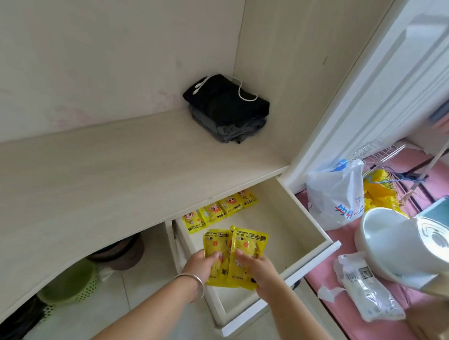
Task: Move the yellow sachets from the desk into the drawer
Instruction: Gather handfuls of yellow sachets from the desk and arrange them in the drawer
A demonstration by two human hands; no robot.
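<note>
Both hands hold yellow sachets over the open drawer (pixel 308 218) below the desk top (pixel 116 171). My left hand (pixel 201 265), with a silver bangle at the wrist, grips one yellow sachet (pixel 215 242). My right hand (pixel 259 270) grips a second yellow sachet (pixel 250 240) that overlaps the first. A row of several more yellow sachets (pixel 217 212) lies along the back of the drawer, partly tucked under the desk edge. No sachets show on the desk top.
Folded dark clothes (pixel 227 109) with a white cord sit in the desk's back corner. Under the desk are a green basket (pixel 69 284) and a brown bowl (pixel 121 252). To the right stand a white plastic bag (pixel 334 196), a white pot (pixel 388 244) and a white packet (pixel 364 286) on a pink surface.
</note>
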